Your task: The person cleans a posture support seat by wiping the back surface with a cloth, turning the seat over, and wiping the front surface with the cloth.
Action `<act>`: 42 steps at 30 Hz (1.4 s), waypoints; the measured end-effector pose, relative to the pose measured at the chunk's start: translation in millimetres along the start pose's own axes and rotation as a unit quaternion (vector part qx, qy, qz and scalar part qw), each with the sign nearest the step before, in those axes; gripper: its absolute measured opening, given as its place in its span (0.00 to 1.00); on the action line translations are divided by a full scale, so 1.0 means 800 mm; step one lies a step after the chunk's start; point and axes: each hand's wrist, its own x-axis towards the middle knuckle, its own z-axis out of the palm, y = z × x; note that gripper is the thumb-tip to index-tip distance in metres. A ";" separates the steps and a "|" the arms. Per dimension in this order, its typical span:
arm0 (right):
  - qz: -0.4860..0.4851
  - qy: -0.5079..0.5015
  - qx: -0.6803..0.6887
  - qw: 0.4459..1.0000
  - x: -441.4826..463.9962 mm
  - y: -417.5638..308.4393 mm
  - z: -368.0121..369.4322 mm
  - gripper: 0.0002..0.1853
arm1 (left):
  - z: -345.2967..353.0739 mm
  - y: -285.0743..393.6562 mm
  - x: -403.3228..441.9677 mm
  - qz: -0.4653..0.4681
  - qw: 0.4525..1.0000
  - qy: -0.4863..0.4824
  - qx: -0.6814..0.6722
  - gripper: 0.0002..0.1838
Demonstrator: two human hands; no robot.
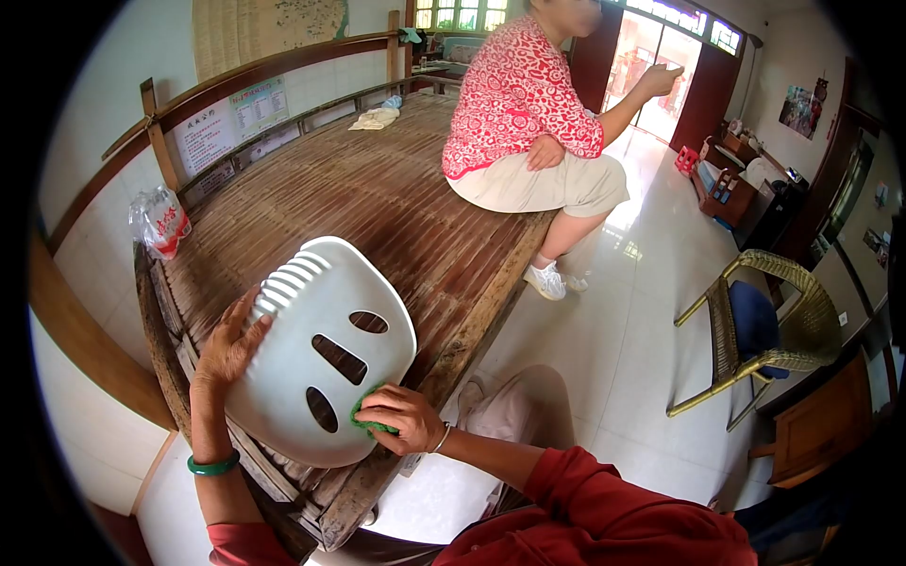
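Though half open, left hand (229, 349) against pale plastic shell (276, 377), right hand (404, 419) in grip around green scrubber (360, 411).

Left hand (223, 351): positioned inside the bed's (462, 354) left edge, back outward, thumb (257, 332) parted from the index finger. Left forearm (226, 495): near vertical. Right hand (404, 421): positioned at the right edge, toward the near corner, fingers (382, 416) curled together. Right forearm (491, 459): angled inward from lower right.
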 end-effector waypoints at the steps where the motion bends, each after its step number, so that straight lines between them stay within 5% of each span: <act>1: 0.000 0.001 0.000 1.000 0.000 0.000 0.000 0.18 | 0.001 -0.002 0.001 0.004 1.000 0.001 -0.003 0.39; 42: 0.000 -0.001 0.010 1.000 0.001 -0.003 -0.003 0.16 | -0.001 0.001 0.001 -0.002 1.000 -0.006 0.005 0.40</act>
